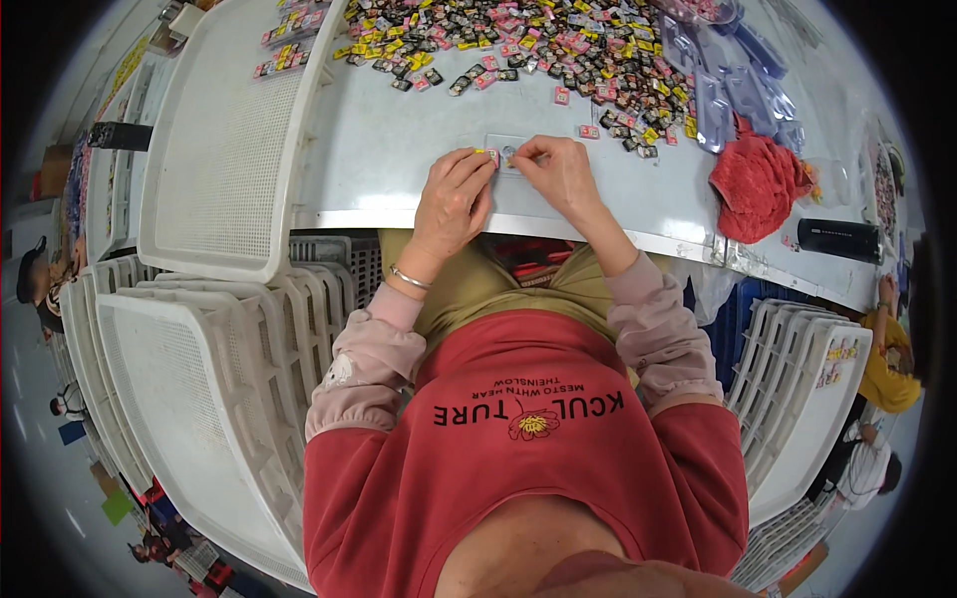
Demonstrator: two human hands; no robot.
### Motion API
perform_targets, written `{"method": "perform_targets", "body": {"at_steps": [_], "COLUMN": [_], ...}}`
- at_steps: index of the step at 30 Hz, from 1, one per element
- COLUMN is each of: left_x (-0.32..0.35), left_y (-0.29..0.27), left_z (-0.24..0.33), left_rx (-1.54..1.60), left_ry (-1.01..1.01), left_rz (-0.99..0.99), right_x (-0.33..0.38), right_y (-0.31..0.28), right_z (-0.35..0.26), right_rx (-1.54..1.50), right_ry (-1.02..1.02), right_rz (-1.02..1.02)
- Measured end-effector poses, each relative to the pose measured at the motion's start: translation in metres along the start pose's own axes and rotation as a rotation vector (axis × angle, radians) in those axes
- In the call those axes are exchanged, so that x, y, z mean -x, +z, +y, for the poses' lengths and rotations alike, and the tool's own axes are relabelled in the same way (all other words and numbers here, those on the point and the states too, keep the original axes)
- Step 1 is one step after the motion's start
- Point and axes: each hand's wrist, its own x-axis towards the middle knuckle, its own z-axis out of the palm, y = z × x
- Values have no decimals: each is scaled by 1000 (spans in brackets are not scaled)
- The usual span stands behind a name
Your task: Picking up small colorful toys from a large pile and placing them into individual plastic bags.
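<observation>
Pink block (493, 157) at the clear plastic piece (506, 141) is best steadied lightly by the left hand (455, 196); whether it, or anything under the right hand (563, 177), is clamped cannot be told.

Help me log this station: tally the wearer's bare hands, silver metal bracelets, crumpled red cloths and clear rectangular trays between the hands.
Left hand, right hand: 2
Silver metal bracelet: 1
Crumpled red cloth: 1
Clear rectangular tray: 1
Total: 5

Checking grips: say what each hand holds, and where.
Left hand: fingertips at the left side of a pink piece; whether gripped, unclear. Right hand: fingertips close together; anything pinched is too small to tell.
</observation>
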Motion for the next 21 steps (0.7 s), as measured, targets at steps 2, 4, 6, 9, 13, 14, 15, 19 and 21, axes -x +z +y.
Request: {"method": "perform_targets", "body": {"at_steps": [2,4,6,9,13,14,15,19,21], "left_x": [0,2,1,2,5,4,4,3,3], "left_y": [-1,-2,-1,0,2,2,1,-6,-15], "left_z": [1,1,0,-1,-5,-4,-3,-4,-10], "left_rx": [13,-2,-14,-13,-6,4,3,120,200], "left_ry": [-2,-7,-2,2,-3,-8,-9,-110,-165], "left_rz": [-1,2,5,12,48,63,60,59,88], "right_x": [3,1,-5,-16,-20,-18,-18,-19,-14], "right_y": [-6,-17,-22,-16,-7,-6,-6,-11,-25], "right_z": [5,3,-2,-3,1,1,2,3,-1], "right_rx": [242,224,208,220,402,422,420,304,211], "right_ry": [-223,-232,-238,-327,-528,-562,-561,-561,-520], "right_rz": [-83,-87,-80,-118,-214,-220,-221,-158,-116]}}
